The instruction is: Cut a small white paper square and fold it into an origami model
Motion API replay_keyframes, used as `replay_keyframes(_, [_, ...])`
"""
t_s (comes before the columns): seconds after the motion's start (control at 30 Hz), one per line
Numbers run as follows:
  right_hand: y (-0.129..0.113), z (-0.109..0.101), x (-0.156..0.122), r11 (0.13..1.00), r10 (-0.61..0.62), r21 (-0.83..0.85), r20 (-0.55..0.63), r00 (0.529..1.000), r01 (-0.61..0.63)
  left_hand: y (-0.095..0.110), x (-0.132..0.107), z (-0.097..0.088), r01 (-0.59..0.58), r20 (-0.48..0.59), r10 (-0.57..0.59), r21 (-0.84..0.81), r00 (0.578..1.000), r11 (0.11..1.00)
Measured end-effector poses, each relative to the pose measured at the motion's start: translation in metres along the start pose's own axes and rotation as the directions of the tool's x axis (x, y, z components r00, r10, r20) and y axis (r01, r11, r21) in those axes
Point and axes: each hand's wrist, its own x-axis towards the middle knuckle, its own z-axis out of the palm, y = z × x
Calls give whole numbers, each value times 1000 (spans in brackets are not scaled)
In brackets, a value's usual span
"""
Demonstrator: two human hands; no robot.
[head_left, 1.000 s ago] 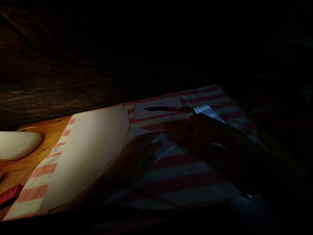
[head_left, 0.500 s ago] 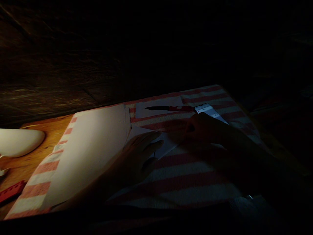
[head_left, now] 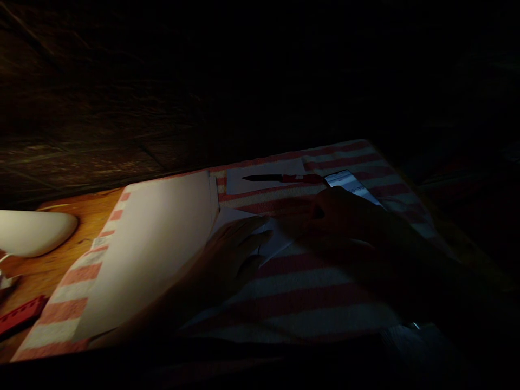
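My left hand lies flat with fingers apart on a small piece of white paper, beside a large white sheet. To its right, my right hand is in deep shadow with its fingers curled closed. What it grips, if anything, is too dark to make out. A lit phone lies just behind it, partly covered by the hand. Farther back, a knife with a dark blade and red handle rests across another small paper, its tip pointing left.
A red-and-white striped towel lies under the papers, knife and phone. On the wooden table at left are a smooth white rounded object and a red piece with notches. A dark wall stands behind.
Both hands keep nearly the same pose and place. The view has shifted slightly, and the digits on the phone screen have changed.
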Motion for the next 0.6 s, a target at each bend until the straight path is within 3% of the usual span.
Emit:
replay_keyframes(0.17, [5,-2,0,1000,-2,-20,-21,1000,2,0,-1,0,-34,23,34,23,999,999])
replay_keyframes(0.3, [-11,-1,-6,966,-239,73,-126,963,249,1,0,-2,-28,26,28,18,999,999])
replay_keyframes(0.4, [-33,12,-10,893,-367,201,-186,911,401,3,2,-4,-12,19,12,-9,1000,1000])
replay_keyframes(0.47, [-46,26,-11,874,-406,197,-208,890,444,5,3,-5,5,15,-5,-40,1000,999])
replay_keyframes(0.6, [-56,50,-7,913,-356,80,-328,875,401,5,3,-5,12,19,-11,-48,1000,999])
